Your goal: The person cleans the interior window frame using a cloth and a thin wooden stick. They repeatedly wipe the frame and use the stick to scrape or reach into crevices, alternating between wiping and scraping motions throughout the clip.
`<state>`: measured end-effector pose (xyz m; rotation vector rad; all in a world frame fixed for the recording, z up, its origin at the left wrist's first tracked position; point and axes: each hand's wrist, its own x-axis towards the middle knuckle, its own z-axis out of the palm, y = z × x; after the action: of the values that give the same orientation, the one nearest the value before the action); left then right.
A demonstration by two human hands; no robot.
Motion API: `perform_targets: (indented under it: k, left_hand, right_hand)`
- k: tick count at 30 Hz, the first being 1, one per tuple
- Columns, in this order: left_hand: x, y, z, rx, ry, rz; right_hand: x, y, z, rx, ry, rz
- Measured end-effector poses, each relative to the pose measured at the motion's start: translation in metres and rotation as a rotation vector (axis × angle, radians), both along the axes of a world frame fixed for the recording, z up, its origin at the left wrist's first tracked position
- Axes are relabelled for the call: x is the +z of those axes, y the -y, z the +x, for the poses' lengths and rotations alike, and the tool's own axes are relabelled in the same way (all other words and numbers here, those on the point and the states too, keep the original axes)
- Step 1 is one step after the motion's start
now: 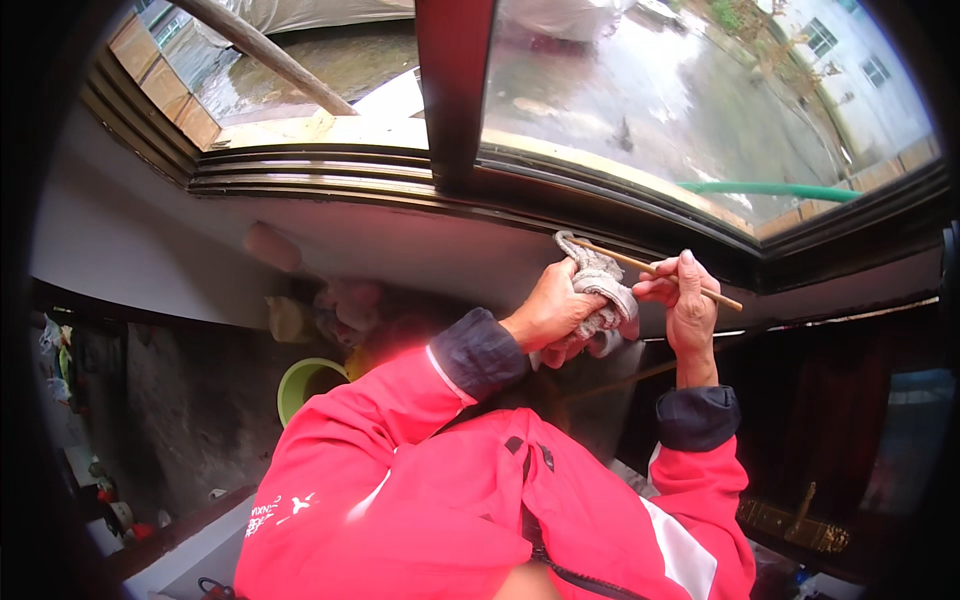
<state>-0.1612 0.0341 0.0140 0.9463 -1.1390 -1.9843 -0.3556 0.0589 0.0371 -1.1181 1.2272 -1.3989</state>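
Just below the window frame, my left hand point(556, 303) is closed around a bunched, greyish cloth point(602, 288). Part of the cloth sticks up past my thumb, and its lower folds hang under my fingers. My right hand point(690, 305) pinches a thin wooden stick point(722, 298), much like a chopstick, between thumb and fingers. The stick slants up to the left, and its far end meets the top of the cloth. Whether the cloth is wrapped around that end I cannot tell.
A dark window frame point(460, 170) with metal sliding tracks point(310, 172) runs above the pale sill point(360, 235). Below stands a light green bucket point(297, 388). Outside lie wet ground and a green hose point(770, 188). A wooden pole point(270, 55) leans at the upper left.
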Motion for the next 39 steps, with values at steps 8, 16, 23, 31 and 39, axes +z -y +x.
perform_targets:
  k: [8,16,23,31,39]
  left_hand:
    - [-0.022,-0.009,0.032,0.163,-0.074,-0.157]
    - [-0.019,0.004,0.033,0.040,-0.144,-0.123]
    - [-0.011,0.009,0.046,0.080,-0.206,0.030]
    - [-0.014,0.015,0.094,0.214,-0.203,0.030]
    - [-0.017,0.025,0.184,0.461,-0.245,0.063]
  right_hand:
    - [0.008,0.025,0.023,0.117,-0.002,0.089]
    - [0.004,0.017,0.020,0.020,0.035,0.065]
    - [0.021,0.037,0.049,0.063,-0.139,0.061]
    - [0.013,0.062,0.108,0.208,-0.124,0.029]
    - [0.008,0.095,0.219,0.318,-0.131,0.050]
